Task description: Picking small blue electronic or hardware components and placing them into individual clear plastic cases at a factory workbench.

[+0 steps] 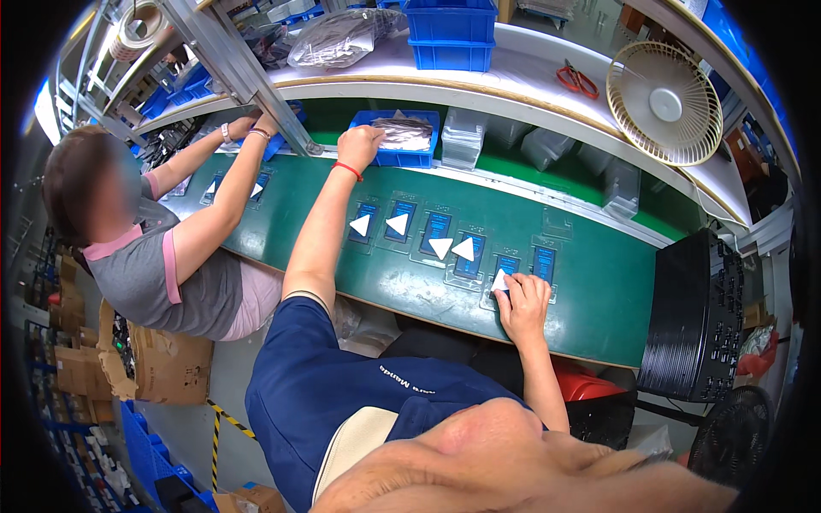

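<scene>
Green table: It runs long and wide in front of you (590,299).
White shelf: It (547,64) hangs over the far side; its metal post (235,68) stands between you and a co-worker (201,299).
Left arm: It stretches far forward; your left hand (360,145) is at the blue bin, fingers curled, and I can't tell what they hold.
Right arm: Your right hand (525,301) is palm down, half open, fingertips on a white triangle (499,280).
Blue bin: It (409,159) has silvery packets (407,134) inside.
Blue cards: Six (544,263) lie in a row.
</scene>
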### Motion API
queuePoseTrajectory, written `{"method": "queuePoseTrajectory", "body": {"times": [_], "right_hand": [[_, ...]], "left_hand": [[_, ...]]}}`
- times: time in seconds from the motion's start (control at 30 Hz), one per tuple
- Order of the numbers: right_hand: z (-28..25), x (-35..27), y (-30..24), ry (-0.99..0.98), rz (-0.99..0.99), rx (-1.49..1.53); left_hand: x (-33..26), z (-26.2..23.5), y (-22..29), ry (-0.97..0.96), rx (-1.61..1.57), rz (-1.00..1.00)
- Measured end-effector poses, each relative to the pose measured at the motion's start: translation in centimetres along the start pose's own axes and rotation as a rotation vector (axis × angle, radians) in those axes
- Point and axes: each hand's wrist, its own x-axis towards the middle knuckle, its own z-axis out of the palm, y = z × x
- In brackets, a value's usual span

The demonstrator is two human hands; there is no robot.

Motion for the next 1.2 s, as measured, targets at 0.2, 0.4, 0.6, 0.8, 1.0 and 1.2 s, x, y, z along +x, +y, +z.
{"method": "queuePoseTrajectory", "body": {"times": [0.2,0.4,0.6,0.8,1.0,1.2], "right_hand": [[-0.1,0.2,0.0,0.007,-0.001,0.013],[0.0,0.3,0.0,0.021,0.005,0.030],[0.0,0.0,0.0,0.016,0.012,0.038],[-0.2,-0.4,0.1,0.016,0.049,0.063],[-1.0,0.0,1.0,0.380,0.311,0.208],[-1.2,-1.1,3.4,0.490,0.481,0.206]], "left_hand": [[0.3,0.0,-1.8,0.128,-0.233,-0.011],[1.2,0.0,-2.5,0.071,-0.768,-0.381],[1.8,-1.0,-1.4,0.049,-1.080,-0.713],[1.3,-0.8,0.0,0.371,-1.120,-0.668],[-6.3,-2.9,16.1,0.277,-0.699,0.115],[-13.1,-0.5,29.8,0.045,-0.649,0.609]]}}
